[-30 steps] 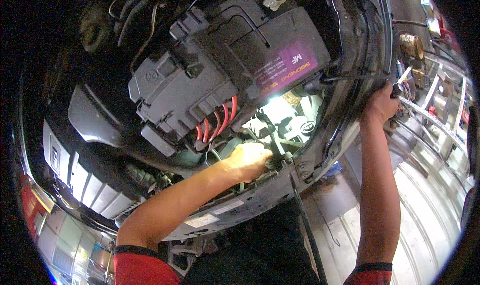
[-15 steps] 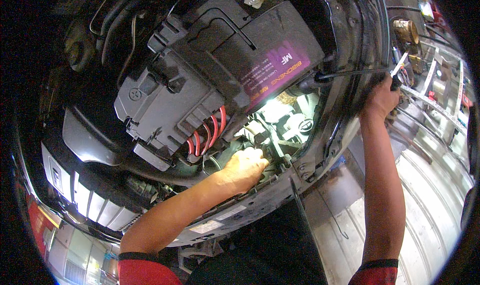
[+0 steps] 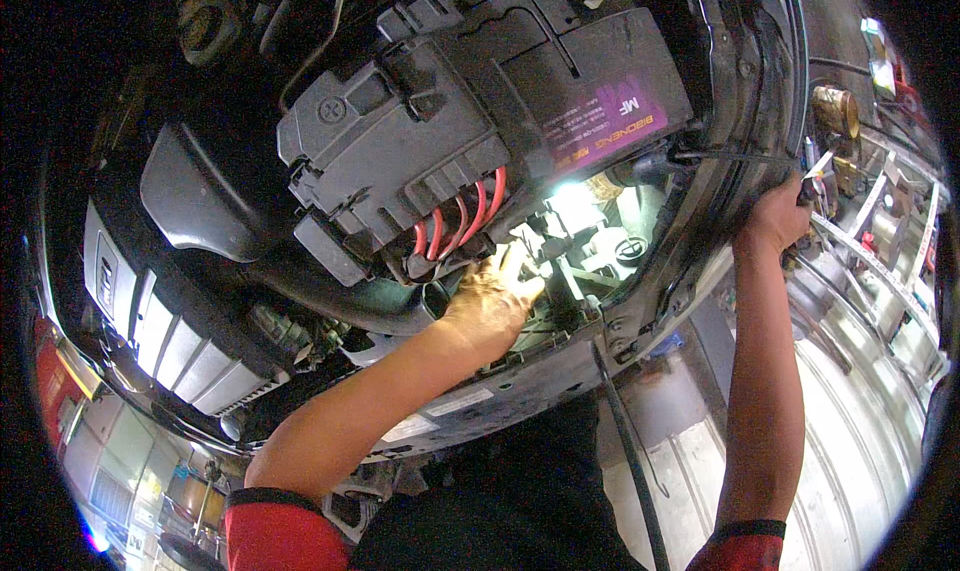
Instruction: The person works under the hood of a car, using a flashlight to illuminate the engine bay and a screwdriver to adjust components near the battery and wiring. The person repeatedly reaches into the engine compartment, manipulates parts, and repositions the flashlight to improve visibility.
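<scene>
Engine bay, bonnet up. Left hand [image 3: 490, 306] is reaching down into the brightly lit gap below the red cables [image 3: 460, 221]; glare washes out the fingertips, so whether they are curled or gripping anything cannot be told. Right hand [image 3: 775, 216] is clamped on the wing edge [image 3: 745, 121] of the car, fingers wrapped over it; a thin light-coloured object at the fingertips is too small to identify. Black fuse box [image 3: 390, 146] sits above the left hand, crowding the gap. Battery [image 3: 590, 71] lies just beside it, with a purple rectangular label [image 3: 605, 126] on its near face. A slim black rod [image 3: 625, 441] runs down from the front panel.
</scene>
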The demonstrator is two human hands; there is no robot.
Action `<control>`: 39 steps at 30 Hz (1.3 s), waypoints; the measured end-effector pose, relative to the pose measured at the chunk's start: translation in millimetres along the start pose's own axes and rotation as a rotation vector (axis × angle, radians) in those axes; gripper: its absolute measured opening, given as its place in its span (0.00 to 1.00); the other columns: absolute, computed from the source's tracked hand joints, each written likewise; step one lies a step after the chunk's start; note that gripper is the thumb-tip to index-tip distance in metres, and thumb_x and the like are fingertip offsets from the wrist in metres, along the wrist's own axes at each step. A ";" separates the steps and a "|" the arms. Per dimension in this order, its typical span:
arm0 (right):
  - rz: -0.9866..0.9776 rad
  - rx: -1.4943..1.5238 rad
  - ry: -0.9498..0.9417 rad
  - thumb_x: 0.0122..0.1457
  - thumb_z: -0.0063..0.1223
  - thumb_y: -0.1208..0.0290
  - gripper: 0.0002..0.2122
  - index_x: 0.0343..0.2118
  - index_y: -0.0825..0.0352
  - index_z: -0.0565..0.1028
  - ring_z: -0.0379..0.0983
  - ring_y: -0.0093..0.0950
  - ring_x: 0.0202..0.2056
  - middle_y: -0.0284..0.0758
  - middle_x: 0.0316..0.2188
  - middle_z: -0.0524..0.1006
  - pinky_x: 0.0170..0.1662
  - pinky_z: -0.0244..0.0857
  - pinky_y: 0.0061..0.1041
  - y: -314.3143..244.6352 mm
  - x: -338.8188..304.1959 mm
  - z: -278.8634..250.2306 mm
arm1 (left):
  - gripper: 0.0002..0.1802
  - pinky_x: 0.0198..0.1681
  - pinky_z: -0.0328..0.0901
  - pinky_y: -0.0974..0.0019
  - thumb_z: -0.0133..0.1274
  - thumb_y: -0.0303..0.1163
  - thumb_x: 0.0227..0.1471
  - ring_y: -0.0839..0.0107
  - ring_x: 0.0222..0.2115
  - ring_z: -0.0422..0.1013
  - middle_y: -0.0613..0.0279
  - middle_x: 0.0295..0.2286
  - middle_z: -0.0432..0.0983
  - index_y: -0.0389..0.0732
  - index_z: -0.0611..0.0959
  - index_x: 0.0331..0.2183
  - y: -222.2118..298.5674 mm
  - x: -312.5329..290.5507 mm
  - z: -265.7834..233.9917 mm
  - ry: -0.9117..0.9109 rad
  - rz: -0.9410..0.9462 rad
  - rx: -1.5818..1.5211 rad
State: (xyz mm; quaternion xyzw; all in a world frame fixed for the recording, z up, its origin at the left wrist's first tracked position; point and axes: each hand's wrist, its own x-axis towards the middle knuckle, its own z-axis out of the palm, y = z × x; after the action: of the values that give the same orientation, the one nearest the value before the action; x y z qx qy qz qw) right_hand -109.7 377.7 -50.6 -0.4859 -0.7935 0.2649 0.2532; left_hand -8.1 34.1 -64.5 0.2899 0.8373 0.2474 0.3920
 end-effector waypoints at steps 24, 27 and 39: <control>-0.014 0.018 0.025 0.57 0.51 0.57 0.26 0.41 0.84 0.73 0.75 0.46 0.40 0.54 0.40 0.78 0.46 0.65 0.36 17.9 10.8 2.8 | 0.29 0.64 0.44 0.43 0.38 0.32 0.56 0.43 0.58 0.56 0.37 0.56 0.60 0.23 0.65 0.56 3.2 69.3 74.9 -0.155 0.023 0.775; -0.005 0.018 0.039 0.57 0.51 0.58 0.25 0.40 0.84 0.73 0.75 0.41 0.35 0.50 0.38 0.78 0.43 0.66 0.33 17.8 11.8 3.9 | 0.28 0.63 0.44 0.41 0.37 0.32 0.57 0.43 0.57 0.58 0.36 0.55 0.62 0.23 0.67 0.55 -7.8 74.3 88.4 -0.202 0.124 0.766; 0.007 -0.035 0.075 0.56 0.52 0.55 0.27 0.41 0.84 0.74 0.76 0.44 0.39 0.53 0.39 0.78 0.46 0.65 0.34 4.8 2.4 2.2 | 0.25 0.60 0.50 0.42 0.39 0.31 0.57 0.49 0.52 0.63 0.45 0.51 0.67 0.30 0.69 0.54 3.0 81.9 88.9 0.023 -0.177 0.512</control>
State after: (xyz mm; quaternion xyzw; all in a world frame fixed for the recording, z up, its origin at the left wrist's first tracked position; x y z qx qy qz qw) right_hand -109.0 381.4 -55.0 -0.5028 -0.7861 0.2335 0.2733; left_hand 20.9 108.4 -155.3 0.3026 0.8991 -0.0044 0.3162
